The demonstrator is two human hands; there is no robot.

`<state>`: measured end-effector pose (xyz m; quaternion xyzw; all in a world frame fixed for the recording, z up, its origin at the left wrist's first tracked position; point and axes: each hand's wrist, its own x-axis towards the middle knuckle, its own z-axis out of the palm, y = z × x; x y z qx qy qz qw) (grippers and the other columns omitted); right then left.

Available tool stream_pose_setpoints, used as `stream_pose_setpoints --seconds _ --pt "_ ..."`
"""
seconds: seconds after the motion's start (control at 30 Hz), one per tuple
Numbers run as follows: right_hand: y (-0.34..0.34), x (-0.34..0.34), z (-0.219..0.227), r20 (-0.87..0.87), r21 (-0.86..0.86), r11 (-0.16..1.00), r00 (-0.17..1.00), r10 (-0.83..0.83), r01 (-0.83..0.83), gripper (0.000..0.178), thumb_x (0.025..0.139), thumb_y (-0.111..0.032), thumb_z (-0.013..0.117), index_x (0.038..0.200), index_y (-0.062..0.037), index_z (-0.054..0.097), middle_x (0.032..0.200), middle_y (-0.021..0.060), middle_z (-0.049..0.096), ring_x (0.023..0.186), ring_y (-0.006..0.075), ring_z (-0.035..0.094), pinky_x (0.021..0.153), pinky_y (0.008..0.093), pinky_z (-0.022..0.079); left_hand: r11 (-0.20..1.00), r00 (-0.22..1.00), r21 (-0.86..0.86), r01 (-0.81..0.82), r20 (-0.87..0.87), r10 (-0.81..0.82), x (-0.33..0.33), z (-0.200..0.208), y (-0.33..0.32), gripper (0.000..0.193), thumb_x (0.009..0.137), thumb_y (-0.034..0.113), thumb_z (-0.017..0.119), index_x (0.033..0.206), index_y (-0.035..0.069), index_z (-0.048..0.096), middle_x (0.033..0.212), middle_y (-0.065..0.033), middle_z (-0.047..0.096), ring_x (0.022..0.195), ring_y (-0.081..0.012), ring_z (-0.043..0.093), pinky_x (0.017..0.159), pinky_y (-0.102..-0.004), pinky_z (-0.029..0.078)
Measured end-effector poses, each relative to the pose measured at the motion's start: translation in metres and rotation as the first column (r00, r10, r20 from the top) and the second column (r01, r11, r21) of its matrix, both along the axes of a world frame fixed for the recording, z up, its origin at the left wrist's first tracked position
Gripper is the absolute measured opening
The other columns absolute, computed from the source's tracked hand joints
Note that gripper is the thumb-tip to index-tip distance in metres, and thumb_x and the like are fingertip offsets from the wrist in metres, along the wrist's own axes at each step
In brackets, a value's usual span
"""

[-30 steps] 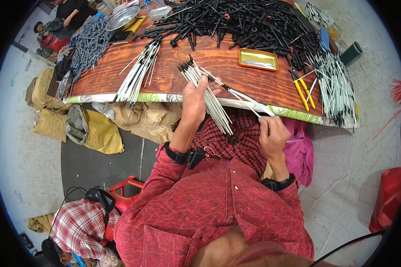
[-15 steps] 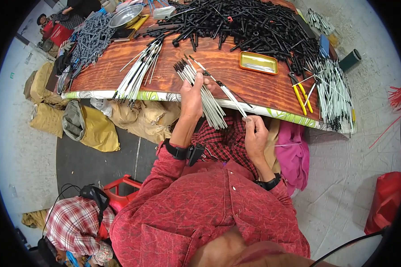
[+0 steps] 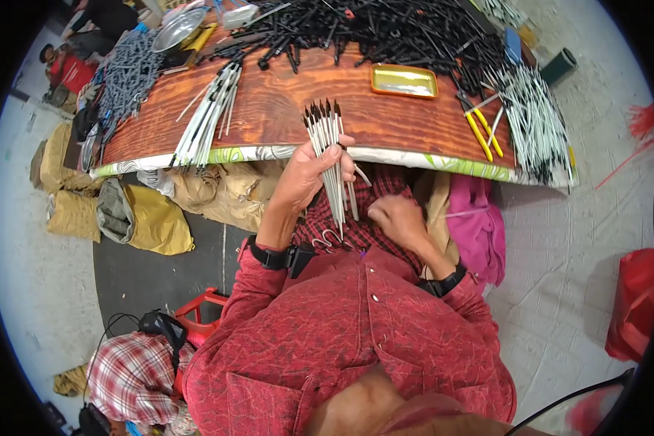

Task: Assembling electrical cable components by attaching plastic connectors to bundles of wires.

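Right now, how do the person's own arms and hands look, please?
The left hand and right hand wear no gloves. Both sleeves are red with a fine, darker pattern. Black wrist straps are worn on both sides; the left one carries a blocky black piece.

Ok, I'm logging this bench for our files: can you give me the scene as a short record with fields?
Left hand: gripping dark-tipped white sticks
Right hand: blurred, right of those sticks; grip unclear
Heaps on wooden table: black parts, grey parts
Tool: yellow-handled pliers
Container: orange-rimmed tray
Floor, left: yellow sack
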<state>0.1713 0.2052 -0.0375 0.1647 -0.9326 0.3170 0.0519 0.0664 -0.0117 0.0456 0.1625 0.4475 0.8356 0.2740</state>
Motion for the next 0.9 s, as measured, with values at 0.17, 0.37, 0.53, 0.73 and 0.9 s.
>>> stream_pose_setpoints --seconds 0.17,0.37,0.53,0.73,0.9 --pt "0.011 -0.03 0.081 0.019 -0.436 0.883 0.983 -0.181 0.171 0.015 0.093 -0.011 0.062 0.099 0.0008 0.07 0.087 0.0063 0.066 0.081 0.0145 0.064 0.07 0.0261 0.051 0.984 0.994 -0.163 0.066 0.099 -0.05 0.016 -0.012 0.011 0.032 0.099 0.021 0.059 0.123 0.0 0.059 0.093 -0.009 0.069 0.083 -0.0161 0.068 0.079 -0.0303 0.056" --pt "0.002 -0.054 0.103 0.134 -0.577 0.795 0.982 -0.135 0.188 0.014 0.089 -0.006 0.066 0.1 0.0011 0.07 0.097 0.0051 0.066 0.083 0.0113 0.063 0.07 0.0242 0.05 0.983 0.994 -0.169 0.071 0.091 -0.057 0.021 -0.008 0.014 0.032 0.099 0.021 0.06 0.123 0.0 0.06 0.096 -0.01 0.07 0.085 -0.0168 0.069 0.08 -0.0301 0.056" --pt "-0.002 -0.055 0.094 0.108 -0.55 0.831 0.994 -0.022 0.079 0.016 0.087 -0.005 0.069 0.101 0.0008 0.07 0.096 0.0035 0.065 0.08 0.0089 0.059 0.068 0.0235 0.048 0.966 0.997 -0.25 0.07 0.039 -0.063 0.022 -0.018 0.013 0.033 0.099 0.021 0.06 0.124 0.0 0.059 0.099 -0.011 0.071 0.085 -0.0167 0.069 0.08 -0.0298 0.056" --pt "-0.003 -0.057 0.082 0.014 -0.556 0.83 0.998 -0.054 0.053 0.013 0.085 -0.005 0.071 0.096 0.0005 0.07 0.092 0.0016 0.063 0.077 0.0074 0.055 0.067 0.0233 0.045 0.95 0.991 -0.282 0.135 0.054 -0.125 0.021 -0.016 0.013 0.033 0.099 0.021 0.06 0.124 0.0 0.059 0.103 -0.0118 0.071 0.086 -0.0155 0.068 0.08 -0.0296 0.056" --pt "-0.008 -0.058 0.084 0.125 -0.641 0.76 0.992 -0.033 0.106 0.011 0.084 -0.006 0.072 0.092 0.001 0.069 0.088 0.0005 0.059 0.076 0.0073 0.052 0.066 0.0232 0.043 0.941 0.984 -0.288 0.176 0.038 -0.172 0.021 -0.018 0.012 0.034 0.098 0.022 0.06 0.124 0.0 0.059 0.102 -0.0117 0.071 0.087 -0.0157 0.068 0.08 -0.03 0.056"
